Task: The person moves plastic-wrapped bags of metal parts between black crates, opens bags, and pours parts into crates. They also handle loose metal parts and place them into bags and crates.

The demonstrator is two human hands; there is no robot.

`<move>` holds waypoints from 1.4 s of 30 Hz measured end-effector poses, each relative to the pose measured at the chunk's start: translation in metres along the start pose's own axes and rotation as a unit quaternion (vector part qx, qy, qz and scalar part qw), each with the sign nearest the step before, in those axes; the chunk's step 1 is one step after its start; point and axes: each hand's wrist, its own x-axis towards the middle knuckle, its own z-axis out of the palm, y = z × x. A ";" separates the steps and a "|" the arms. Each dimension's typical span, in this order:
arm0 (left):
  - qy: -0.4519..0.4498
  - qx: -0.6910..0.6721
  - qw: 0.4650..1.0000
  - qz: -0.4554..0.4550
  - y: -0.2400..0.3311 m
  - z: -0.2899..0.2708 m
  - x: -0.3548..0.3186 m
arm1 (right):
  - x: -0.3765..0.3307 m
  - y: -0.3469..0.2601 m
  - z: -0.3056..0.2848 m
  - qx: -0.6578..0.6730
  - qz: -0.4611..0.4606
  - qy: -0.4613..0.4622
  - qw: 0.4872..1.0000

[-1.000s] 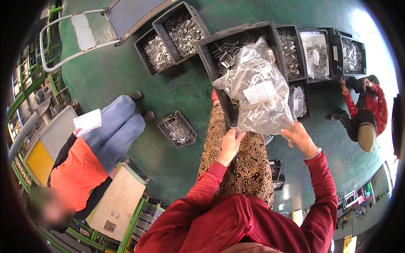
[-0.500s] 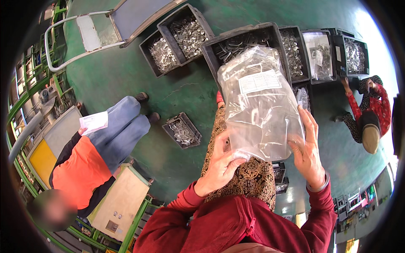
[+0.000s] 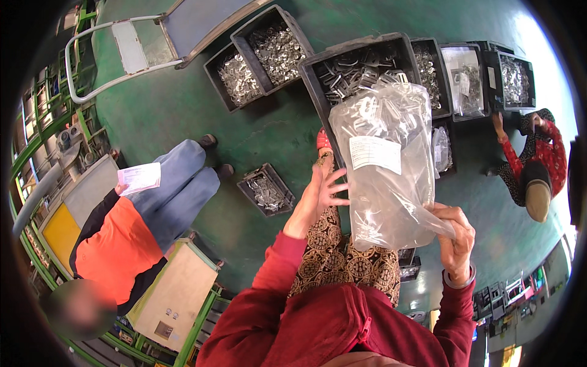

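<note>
A clear plastic bag (image 3: 391,202) with a white label (image 3: 375,154) hangs in front of me. Metal parts show through its far end, which lies over the near side of a black crate (image 3: 312,73) full of shiny metal pieces. The near corner of the bag is bunched up in my right hand (image 3: 455,237), fingers closed on it. My left hand (image 3: 324,192) is beside the bag's left edge, fingers spread; it seems to hold nothing.
More crates of metal parts (image 3: 275,52) stand left and right of the big one. A small crate (image 3: 266,189) sits on the green floor. At left a person in an orange vest (image 3: 122,232) holds papers (image 3: 139,178); at right another person (image 3: 541,159) crouches by the crates. A trolley (image 3: 131,49) stands far left.
My left hand has let go of the bag's near edge and moved up to its left side, fingers spreading. My right hand has closed on the bag's corner. Metal parts now show inside the bag's far end.
</note>
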 end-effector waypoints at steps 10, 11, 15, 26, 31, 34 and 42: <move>0.156 -0.046 0.979 0.122 0.001 0.064 0.041 | -0.007 0.018 0.017 -0.003 0.038 -0.006 0.999; 0.143 -0.049 0.978 0.142 0.005 0.066 0.033 | -0.009 0.017 0.016 0.008 0.029 0.001 1.000; 0.128 0.091 0.964 0.214 0.017 0.069 0.018 | -0.022 0.011 0.021 -0.005 0.020 0.042 0.999; 0.110 0.330 0.901 0.257 0.021 0.051 0.029 | -0.047 0.040 0.065 0.011 0.058 0.146 0.988; 0.112 0.547 0.799 0.223 0.003 0.016 0.057 | -0.051 0.070 0.086 -0.063 0.131 0.028 0.989; 0.084 0.527 0.779 0.328 0.008 0.030 0.058 | -0.070 0.078 0.083 -0.051 0.213 -0.069 0.973; 0.319 0.410 0.795 0.313 0.076 -0.035 0.074 | -0.028 0.105 0.076 0.011 0.352 0.210 0.912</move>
